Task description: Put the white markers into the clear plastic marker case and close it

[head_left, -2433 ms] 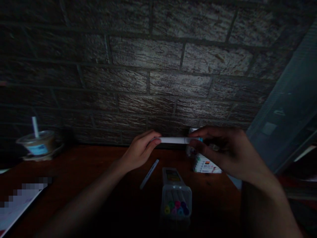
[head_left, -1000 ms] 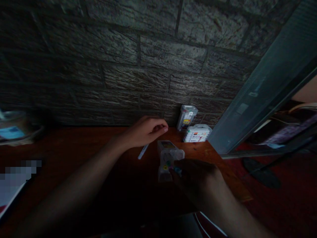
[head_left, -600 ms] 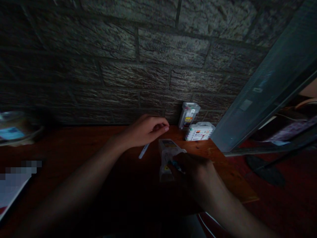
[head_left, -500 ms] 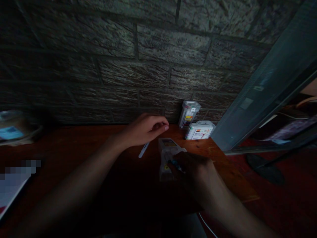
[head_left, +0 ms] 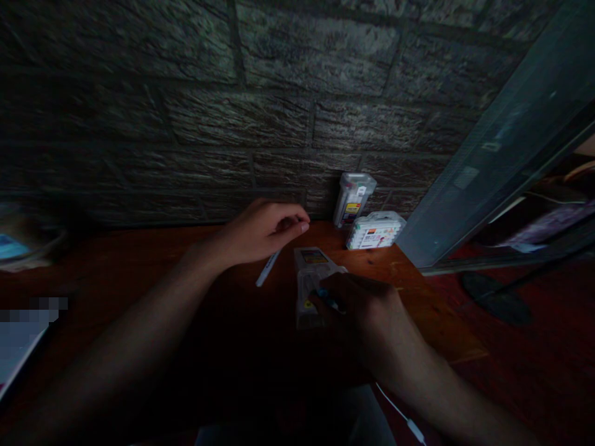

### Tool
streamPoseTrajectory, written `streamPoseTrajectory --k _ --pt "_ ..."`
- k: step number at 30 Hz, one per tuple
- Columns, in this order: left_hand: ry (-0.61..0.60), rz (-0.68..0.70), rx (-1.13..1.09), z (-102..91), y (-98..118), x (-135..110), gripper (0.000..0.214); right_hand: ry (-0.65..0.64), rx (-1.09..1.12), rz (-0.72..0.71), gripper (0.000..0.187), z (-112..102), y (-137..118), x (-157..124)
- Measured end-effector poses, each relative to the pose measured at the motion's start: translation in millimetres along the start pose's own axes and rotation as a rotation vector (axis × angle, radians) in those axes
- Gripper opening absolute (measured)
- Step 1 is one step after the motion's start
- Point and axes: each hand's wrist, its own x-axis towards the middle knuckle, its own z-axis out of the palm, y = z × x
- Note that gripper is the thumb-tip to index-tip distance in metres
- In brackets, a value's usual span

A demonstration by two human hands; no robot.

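Note:
A clear plastic marker case (head_left: 310,280) lies on the dark wooden desk (head_left: 186,291). My right hand (head_left: 360,306) is closed at the case's open end, pinching a marker with a blue tip (head_left: 328,301) into it. My left hand (head_left: 263,232) hovers loosely curled above a white marker (head_left: 267,269) lying on the desk, with nothing visible in its fingers. The scene is very dim.
Two more marker boxes stand by the brick wall: an upright clear one (head_left: 352,199) and a flat white one (head_left: 375,231). A glass panel (head_left: 493,148) leans at the right. A drink cup (head_left: 18,244) sits far left, papers (head_left: 18,337) lower left, a white cable (head_left: 400,412) near my lap.
Earlier both hands held a white marker up in the air. My right hand has since brought it down to the case's open end; my left hand let go and stayed curled.

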Motion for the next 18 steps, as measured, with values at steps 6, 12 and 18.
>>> streamPoseTrajectory --k 6,12,18 --pt "0.000 0.001 0.000 1.9 -4 0 0.025 0.028 0.018 -0.017 0.008 2 1 -4" --pt "-0.021 -0.051 0.022 9.2 -9 0 0.024 0.126 0.071 -0.062 0.010 -2 6 -31" --pt "-0.066 -0.121 0.083 20.4 -25 -3 0.028 0.108 0.149 -0.075 0.028 -16 20 -63"
